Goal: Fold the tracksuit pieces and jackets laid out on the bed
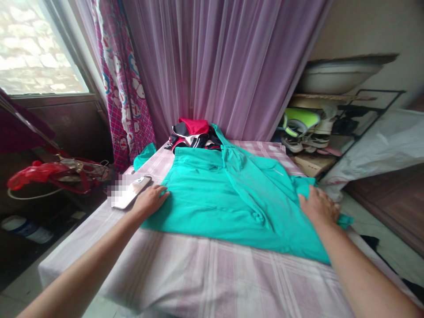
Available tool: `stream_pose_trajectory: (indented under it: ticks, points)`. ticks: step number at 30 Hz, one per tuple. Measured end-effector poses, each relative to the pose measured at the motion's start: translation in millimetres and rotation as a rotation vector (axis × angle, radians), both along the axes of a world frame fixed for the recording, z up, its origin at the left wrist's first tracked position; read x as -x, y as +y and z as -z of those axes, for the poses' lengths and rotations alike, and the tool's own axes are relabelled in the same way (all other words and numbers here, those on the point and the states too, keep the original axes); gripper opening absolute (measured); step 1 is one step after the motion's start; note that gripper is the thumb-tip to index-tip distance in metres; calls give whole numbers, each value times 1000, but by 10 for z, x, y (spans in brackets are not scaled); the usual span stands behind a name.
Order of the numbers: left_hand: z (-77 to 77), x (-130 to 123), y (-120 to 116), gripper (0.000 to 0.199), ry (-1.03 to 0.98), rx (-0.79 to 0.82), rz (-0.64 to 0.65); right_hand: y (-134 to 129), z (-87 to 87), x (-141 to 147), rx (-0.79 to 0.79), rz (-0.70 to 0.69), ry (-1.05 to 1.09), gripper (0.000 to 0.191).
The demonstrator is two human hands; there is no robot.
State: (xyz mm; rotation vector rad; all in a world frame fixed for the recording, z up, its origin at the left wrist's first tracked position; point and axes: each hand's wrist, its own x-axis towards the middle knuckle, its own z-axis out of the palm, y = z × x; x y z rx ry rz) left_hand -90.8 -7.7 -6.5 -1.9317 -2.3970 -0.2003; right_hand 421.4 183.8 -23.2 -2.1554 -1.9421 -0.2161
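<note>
A teal jacket (205,194) lies spread across the bed, with wrinkles and one sleeve (245,190) folded diagonally over its body. My left hand (152,199) rests at the jacket's left edge, fingers stretched out and touching the fabric. On the opposite side, my right hand (319,206) lies flat on the right edge, its fingers apart. Just beyond my left hand is a phone (130,194), partly blurred out. Behind the jacket sits a heap of red, black and white clothing (195,132).
A checked sheet (212,274) covers the bed. Purple curtains (212,66) hang behind it. To the right stands a rack with shoes (294,143) and a basin (341,75). At left are a red plastic bag (36,174) and a white bottle-like container (28,229).
</note>
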Motion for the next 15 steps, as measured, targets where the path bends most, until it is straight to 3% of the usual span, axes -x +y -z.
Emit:
stream_pose_trajectory:
  ticks: [5, 15]
  points:
    - [-111, 50, 226, 52, 38, 65, -259, 22, 177, 187, 110, -53, -38, 57]
    - [-102, 204, 459, 45, -119, 144, -403, 50, 311, 330, 208, -33, 25, 62]
